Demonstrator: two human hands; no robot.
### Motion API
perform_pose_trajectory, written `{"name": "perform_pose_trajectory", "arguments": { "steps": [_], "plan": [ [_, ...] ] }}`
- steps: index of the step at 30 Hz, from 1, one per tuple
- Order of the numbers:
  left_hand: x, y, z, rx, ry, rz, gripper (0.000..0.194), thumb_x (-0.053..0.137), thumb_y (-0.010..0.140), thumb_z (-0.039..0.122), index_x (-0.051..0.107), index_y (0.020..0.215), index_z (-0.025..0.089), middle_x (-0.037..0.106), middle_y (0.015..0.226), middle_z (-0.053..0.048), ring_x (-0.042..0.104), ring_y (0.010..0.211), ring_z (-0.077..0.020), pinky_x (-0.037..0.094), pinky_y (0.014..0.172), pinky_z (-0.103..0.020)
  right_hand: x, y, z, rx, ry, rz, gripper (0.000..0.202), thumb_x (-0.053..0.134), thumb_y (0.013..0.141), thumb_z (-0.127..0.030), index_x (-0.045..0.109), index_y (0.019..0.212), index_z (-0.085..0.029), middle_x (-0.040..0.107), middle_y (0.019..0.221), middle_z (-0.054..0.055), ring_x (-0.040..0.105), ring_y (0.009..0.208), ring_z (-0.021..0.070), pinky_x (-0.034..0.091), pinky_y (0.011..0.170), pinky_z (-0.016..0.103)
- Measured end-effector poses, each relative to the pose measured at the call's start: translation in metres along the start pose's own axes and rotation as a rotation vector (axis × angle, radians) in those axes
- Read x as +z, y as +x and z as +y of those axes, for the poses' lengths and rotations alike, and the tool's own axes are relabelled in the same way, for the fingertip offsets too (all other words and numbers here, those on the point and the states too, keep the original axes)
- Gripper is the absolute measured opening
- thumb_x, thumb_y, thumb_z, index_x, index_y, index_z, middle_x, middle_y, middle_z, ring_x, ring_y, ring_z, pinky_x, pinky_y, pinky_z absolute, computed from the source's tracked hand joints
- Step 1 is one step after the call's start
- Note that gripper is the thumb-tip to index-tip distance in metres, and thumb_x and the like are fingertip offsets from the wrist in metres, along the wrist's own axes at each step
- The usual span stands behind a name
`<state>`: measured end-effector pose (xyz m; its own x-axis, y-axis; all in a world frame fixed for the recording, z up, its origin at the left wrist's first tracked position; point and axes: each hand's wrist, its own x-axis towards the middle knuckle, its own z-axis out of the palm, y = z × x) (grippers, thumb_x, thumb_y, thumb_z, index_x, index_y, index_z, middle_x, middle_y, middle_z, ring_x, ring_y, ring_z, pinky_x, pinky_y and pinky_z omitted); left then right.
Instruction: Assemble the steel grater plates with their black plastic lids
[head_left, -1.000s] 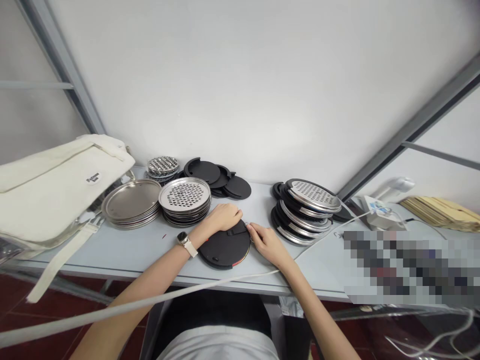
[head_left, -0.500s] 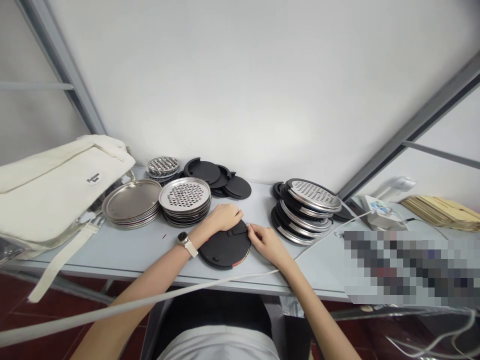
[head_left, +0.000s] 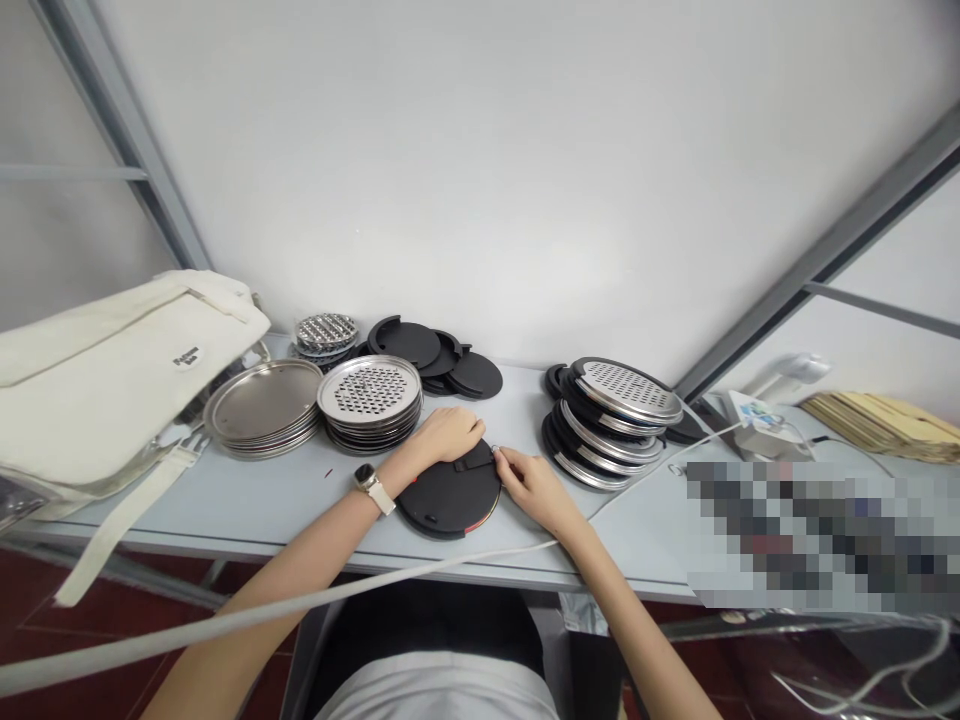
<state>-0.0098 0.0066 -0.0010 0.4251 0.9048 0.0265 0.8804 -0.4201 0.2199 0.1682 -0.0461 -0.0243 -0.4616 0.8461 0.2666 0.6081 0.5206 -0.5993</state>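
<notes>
A flat black disc (head_left: 450, 497) lies on the table in front of me, with a raised rectangular part (head_left: 474, 459) near its far side and a red strip along its near right edge. My left hand (head_left: 450, 433), with a watch at the wrist, is closed over the far left edge of this disc; some of its fingertips are hidden. At the right edge my right hand (head_left: 531, 482) holds the rim between thumb and curled fingers. Something small and shiny shows at its fingertips, too small to name.
Stacks of plain metal discs (head_left: 264, 400) and perforated grater discs (head_left: 369, 392) stand left. Black discs (head_left: 472, 373) lie behind. Stacked black-and-metal discs (head_left: 615, 430) rise at right. A white cable (head_left: 420, 567) crosses in front. A cream bag (head_left: 112, 390) and yellowish flat pieces (head_left: 885, 425) flank the table.
</notes>
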Motion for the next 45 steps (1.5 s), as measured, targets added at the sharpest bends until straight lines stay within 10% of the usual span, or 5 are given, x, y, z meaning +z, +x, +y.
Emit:
{"name": "perform_pose_trajectory", "arguments": {
  "steps": [45],
  "plan": [
    [0.0006, 0.0, -0.0007, 0.102, 0.059, 0.005, 0.039, 0.032, 0.092, 0.03, 0.066, 0.081, 0.015, 0.068, 0.084, -0.012, 0.063, 0.078, -0.0224, 0.039, 0.068, -0.031, 0.0014, -0.0011, 0.0009, 0.016, -0.153, 0.048, 0.025, 0.033, 0.095, -0.027, 0.039, 0.071, -0.022, 0.039, 0.053, -0.004, 0.04, 0.048, 0.013, 0.025, 0.053, 0.024]
  ]
}}
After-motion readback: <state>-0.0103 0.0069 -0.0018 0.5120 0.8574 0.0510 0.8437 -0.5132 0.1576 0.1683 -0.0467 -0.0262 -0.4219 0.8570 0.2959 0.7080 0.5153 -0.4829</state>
